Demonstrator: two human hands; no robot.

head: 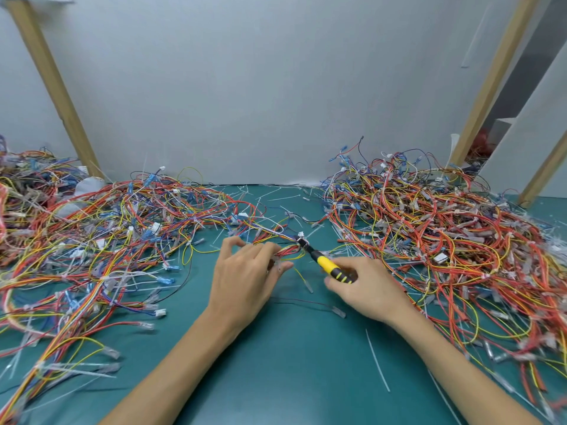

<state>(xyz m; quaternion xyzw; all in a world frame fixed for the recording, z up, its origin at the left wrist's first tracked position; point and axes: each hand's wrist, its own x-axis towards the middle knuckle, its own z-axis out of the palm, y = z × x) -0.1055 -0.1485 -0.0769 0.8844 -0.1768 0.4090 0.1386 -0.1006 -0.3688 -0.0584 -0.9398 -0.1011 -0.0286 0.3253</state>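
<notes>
Two bare forearms enter from the near edge over a green mat (291, 378), with a loose white cable tie (377, 360) lying beside the right one. Left hand (245, 271) has its fingers curled over a small bundle of red and yellow wires (288, 250) at mid-table, thumb held apart; right hand (368, 286) grips a yellow-and-black cutter (329, 266), fingers wrapped round the handle, its dark tip touching the bundle just beside a white connector (300, 234). Tangled wire heaps lie either side, left heap (107, 234) and right heap (445, 240).
</notes>
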